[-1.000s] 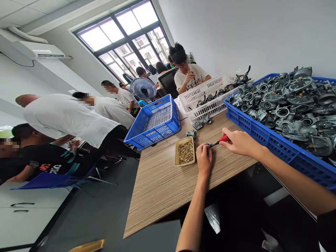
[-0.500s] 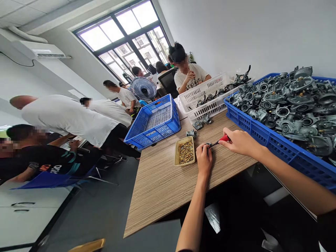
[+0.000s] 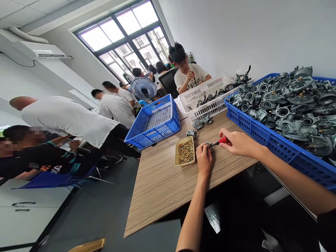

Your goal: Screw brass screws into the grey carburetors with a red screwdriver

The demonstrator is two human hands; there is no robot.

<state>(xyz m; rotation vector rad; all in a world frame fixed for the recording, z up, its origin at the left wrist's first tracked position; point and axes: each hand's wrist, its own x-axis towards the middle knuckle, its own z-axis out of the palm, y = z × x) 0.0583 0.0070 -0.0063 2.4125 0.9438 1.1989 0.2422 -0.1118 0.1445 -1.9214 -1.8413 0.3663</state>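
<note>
The small metal part (image 3: 208, 144) sits on the desk (image 3: 162, 182) under the fingertips of the left hand (image 3: 204, 159), which is closed down over it and hides most of it. What exactly it is cannot be told. The right hand (image 3: 236, 142) is wrapped around the red handle of a screwdriver (image 3: 219, 141), its grip pressed together on the handle. The tool's long axis runs nearly flat across the desk, from the right hand leftward, with the dark shaft meeting the part at the left fingertips. So the part lies just left of the right hand's grip and directly at the left hand, which is the nearer one.

Just left of the left hand stands a shallow tan tray (image 3: 185, 152) of brass pieces, near but apart. Bare desk lies toward the near edge. To the right, the wall of a blue crate (image 3: 275, 147) heaped with grey castings stands close behind the right hand. Farther off are loose castings (image 3: 191, 133), a tilted blue basket (image 3: 154, 122), a white basket (image 3: 207, 99), and people seated beyond.
</note>
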